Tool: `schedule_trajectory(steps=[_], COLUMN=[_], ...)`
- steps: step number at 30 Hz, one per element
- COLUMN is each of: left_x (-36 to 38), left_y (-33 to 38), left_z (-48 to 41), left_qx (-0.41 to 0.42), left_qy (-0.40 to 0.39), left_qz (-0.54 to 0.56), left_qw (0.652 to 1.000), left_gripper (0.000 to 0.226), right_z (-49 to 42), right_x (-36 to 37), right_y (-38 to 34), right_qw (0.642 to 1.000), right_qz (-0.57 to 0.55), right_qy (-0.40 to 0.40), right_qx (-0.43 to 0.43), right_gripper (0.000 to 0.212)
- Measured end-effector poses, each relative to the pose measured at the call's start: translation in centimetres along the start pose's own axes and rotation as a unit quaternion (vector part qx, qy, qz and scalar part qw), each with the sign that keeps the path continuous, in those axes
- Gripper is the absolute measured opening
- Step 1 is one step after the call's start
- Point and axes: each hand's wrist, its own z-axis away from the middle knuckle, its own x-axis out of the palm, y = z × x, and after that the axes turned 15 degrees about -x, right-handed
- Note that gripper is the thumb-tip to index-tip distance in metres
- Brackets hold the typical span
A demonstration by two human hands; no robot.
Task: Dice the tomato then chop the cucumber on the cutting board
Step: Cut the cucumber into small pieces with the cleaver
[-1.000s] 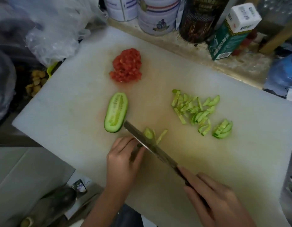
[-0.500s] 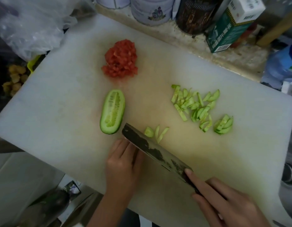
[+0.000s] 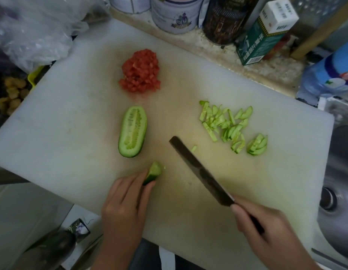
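Pinching a short cucumber end [image 3: 154,172] near the front of the cutting board [image 3: 71,114] with the left hand [image 3: 124,207]; gripping a knife [image 3: 200,170] by its handle in the right hand [image 3: 266,230], blade pointing away. Showing diced tomato [image 3: 140,72] heaped farther back, a cucumber half [image 3: 132,131] cut face up mid-board, cucumber slices [image 3: 227,125] scattered right

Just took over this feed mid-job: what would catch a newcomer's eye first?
The red pile of diced tomato sits at the far middle of the board, with a cucumber half lying cut face up just nearer. The right hand holds the knife, its blade slanting between the slices on the right and the cucumber end pinched by the left hand.
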Motion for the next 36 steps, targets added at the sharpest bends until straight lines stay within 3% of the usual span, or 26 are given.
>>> schedule_trajectory(steps=[4, 15, 19, 28, 36], left_x=[1.2, 3.1, 3.1, 3.4, 3.5], left_y=[0.5, 1.7, 1.8, 1.3, 1.0], left_z=[-0.6, -2.1, -2.0, -1.5, -1.6], left_qx=[0.009, 0.01, 0.005, 0.012, 0.028], left_qy=[0.0, -0.003, -0.004, -0.027, -0.02], left_qz=[0.003, 0.018, 0.024, 0.09, 0.097], left_qw=[1.0, 1.0, 1.0, 0.995, 0.995], left_gripper=[0.03, 0.028, 0.029, 0.026, 0.018], right_z=[-2.1, -1.6, -0.1, 1.4, 1.2], right_x=[-2.4, -3.5, -2.7, -0.1, -0.1], right_y=[1.8, 0.8, -0.3, -1.0, -1.0], right_qw=[0.999, 0.999, 1.0, 0.985, 0.974], right_qz=[0.038, 0.046, -0.023, 0.115, 0.168], right_qy=[0.007, 0.007, 0.013, -0.051, -0.063], right_qx=[-0.009, -0.019, 0.004, -0.12, -0.138], right_gripper=[0.014, 0.013, 0.02, 0.036, 0.037])
